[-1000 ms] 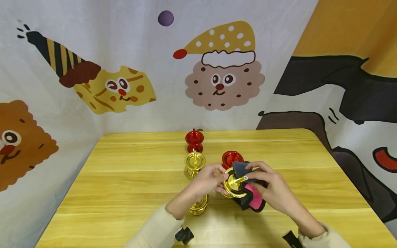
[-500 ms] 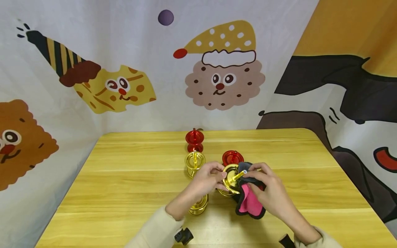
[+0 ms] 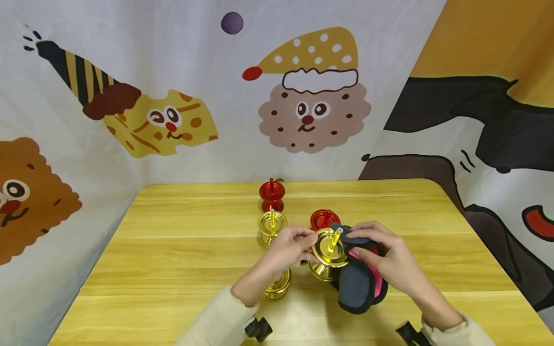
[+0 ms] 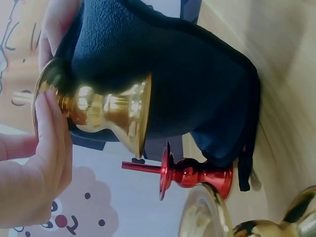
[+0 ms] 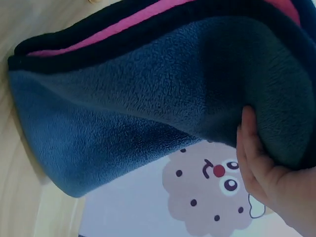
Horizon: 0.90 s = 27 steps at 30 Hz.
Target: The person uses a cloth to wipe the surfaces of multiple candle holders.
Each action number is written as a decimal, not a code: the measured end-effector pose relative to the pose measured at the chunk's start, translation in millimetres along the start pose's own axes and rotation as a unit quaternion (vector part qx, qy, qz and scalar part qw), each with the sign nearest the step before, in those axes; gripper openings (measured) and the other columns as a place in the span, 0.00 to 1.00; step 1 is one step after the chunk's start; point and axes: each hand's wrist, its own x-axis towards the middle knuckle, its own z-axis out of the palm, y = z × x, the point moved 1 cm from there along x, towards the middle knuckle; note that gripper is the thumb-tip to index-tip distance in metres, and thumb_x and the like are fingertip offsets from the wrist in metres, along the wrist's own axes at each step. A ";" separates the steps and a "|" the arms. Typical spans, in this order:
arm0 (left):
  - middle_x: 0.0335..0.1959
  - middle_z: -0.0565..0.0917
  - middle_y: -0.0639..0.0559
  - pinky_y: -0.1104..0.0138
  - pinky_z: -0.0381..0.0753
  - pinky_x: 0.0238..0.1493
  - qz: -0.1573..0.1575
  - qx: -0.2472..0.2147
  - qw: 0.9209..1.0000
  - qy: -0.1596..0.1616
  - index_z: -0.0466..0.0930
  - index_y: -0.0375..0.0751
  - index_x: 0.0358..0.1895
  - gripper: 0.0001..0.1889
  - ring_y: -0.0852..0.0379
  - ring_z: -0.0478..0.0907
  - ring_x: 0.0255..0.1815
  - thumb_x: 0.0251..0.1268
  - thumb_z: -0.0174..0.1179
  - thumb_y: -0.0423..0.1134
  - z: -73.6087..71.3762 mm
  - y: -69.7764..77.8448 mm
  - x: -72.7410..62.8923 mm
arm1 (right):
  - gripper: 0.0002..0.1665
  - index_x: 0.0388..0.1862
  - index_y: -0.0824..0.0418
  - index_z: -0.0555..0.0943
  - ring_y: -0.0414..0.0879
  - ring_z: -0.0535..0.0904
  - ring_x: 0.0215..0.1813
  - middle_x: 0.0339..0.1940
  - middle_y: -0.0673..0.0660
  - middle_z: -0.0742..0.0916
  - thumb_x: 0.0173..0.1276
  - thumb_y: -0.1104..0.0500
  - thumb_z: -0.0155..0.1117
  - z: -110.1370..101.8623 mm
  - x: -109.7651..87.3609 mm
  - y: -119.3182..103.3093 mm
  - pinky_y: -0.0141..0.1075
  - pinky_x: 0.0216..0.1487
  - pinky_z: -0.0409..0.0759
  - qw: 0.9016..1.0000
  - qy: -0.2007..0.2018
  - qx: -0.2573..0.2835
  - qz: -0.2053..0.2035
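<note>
My left hand [image 3: 287, 250] pinches the dish rim of a shiny gold candlestick [image 3: 325, 250], held over the table with its spike pointing up and slightly right. In the left wrist view its flared base [image 4: 131, 111] shows, with straight fingers along the dish. My right hand [image 3: 391, 254] grips a folded cloth [image 3: 355, 283], grey on one face and pink on the other, with black edging. The cloth meets the right side of the dish and hangs down beside the base. In the right wrist view the cloth [image 5: 113, 103] covers most of the frame, fingers at its edge.
On the wooden table [image 3: 182, 259], a red candlestick [image 3: 271, 192] and a gold one [image 3: 271, 224] stand in line left of the hands. Another gold one [image 3: 280, 287] is partly behind the left forearm. A second red candlestick [image 3: 322, 219] stands just beyond the held one.
The held candlestick has tipped more upright, its spike now pointing higher. The cloth has shifted right and swung round, so its grey face hangs where pink showed. The standing candlesticks stay put.
</note>
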 end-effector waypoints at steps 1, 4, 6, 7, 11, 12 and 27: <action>0.34 0.78 0.39 0.62 0.82 0.37 0.002 -0.007 1.000 0.006 0.73 0.20 0.45 0.12 0.53 0.79 0.27 0.67 0.49 0.29 -1.2 1.0 0.3 | 0.21 0.40 0.63 0.82 0.35 0.74 0.48 0.44 0.58 0.79 0.47 0.80 0.66 -2.0 -0.4 0.0 0.21 0.45 0.73 1.000 0.010 0.002 0.001; 0.35 0.77 0.38 0.65 0.81 0.39 0.009 -0.030 0.999 0.029 0.71 0.19 0.46 0.12 0.55 0.79 0.28 0.68 0.47 0.29 -7.1 5.5 1.1 | 0.21 0.40 0.64 0.82 0.35 0.74 0.47 0.44 0.58 0.79 0.46 0.80 0.66 -6.8 -3.8 1.0 0.20 0.45 0.73 0.999 0.035 0.000 0.010; 0.37 0.77 0.36 0.66 0.80 0.40 0.017 -0.043 0.998 0.042 0.70 0.18 0.46 0.12 0.56 0.78 0.30 0.68 0.46 0.28 -10.6 9.4 1.6 | 0.21 0.40 0.64 0.82 0.36 0.74 0.47 0.44 0.57 0.79 0.46 0.80 0.66 -7.3 -7.1 3.3 0.20 0.45 0.73 0.999 0.037 0.002 0.013; 0.37 0.77 0.36 0.66 0.80 0.41 0.019 -0.049 0.997 0.048 0.70 0.18 0.47 0.13 0.56 0.78 0.31 0.68 0.46 0.28 -11.4 11.0 1.6 | 0.21 0.40 0.64 0.82 0.35 0.74 0.47 0.45 0.57 0.79 0.47 0.80 0.66 -6.3 -8.9 4.5 0.20 0.45 0.73 0.999 0.034 0.002 0.014; 0.38 0.78 0.36 0.66 0.80 0.41 0.020 -0.065 0.997 0.041 0.70 0.18 0.47 0.13 0.56 0.79 0.32 0.68 0.47 0.29 -8.2 13.7 1.7 | 0.21 0.41 0.64 0.82 0.37 0.74 0.47 0.46 0.58 0.78 0.48 0.79 0.65 3.4 -13.1 8.1 0.22 0.43 0.75 1.000 0.020 0.024 0.003; 0.37 0.79 0.36 0.66 0.80 0.41 0.019 -0.068 0.997 0.035 0.71 0.18 0.47 0.14 0.56 0.79 0.31 0.68 0.48 0.30 -6.4 13.3 1.7 | 0.21 0.41 0.64 0.81 0.37 0.75 0.48 0.46 0.58 0.78 0.48 0.79 0.65 5.9 -13.5 8.2 0.23 0.43 0.75 0.999 0.020 0.033 -0.001; 0.58 0.72 0.41 0.53 0.71 0.55 0.016 0.054 0.998 0.011 0.68 0.36 0.61 0.28 0.45 0.69 0.58 0.70 0.41 0.55 -2.2 -2.0 -1.7 | 0.19 0.39 0.66 0.81 0.39 0.75 0.47 0.46 0.59 0.78 0.49 0.81 0.63 12.4 -9.4 5.2 0.25 0.43 0.76 0.997 0.046 0.062 0.004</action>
